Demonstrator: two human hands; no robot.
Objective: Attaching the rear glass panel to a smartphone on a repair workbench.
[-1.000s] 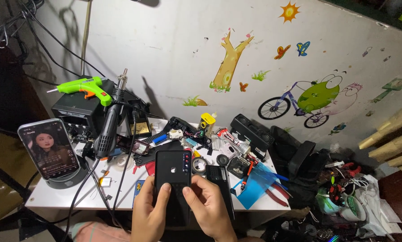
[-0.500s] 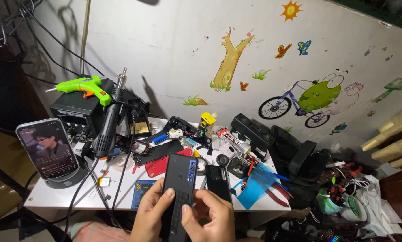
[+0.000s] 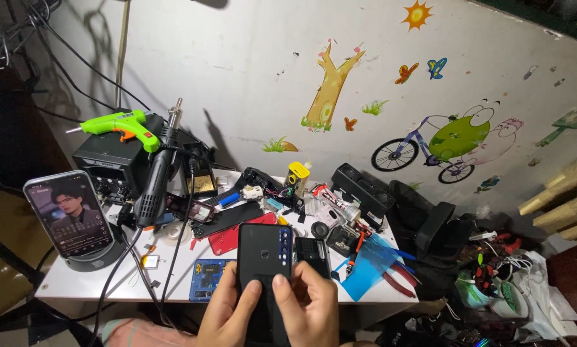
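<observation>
Head view, black phone [image 3: 264, 257] turned back-up, both hands [image 3: 269, 311] gripping

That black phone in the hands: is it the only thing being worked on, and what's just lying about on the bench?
In hand:
black phone, back up
left hand and right hand, both gripping it

Lying about:
glue gun
hot-air gun
phone on a stand, screen lit
red phone back
blue mat
pliers
</observation>
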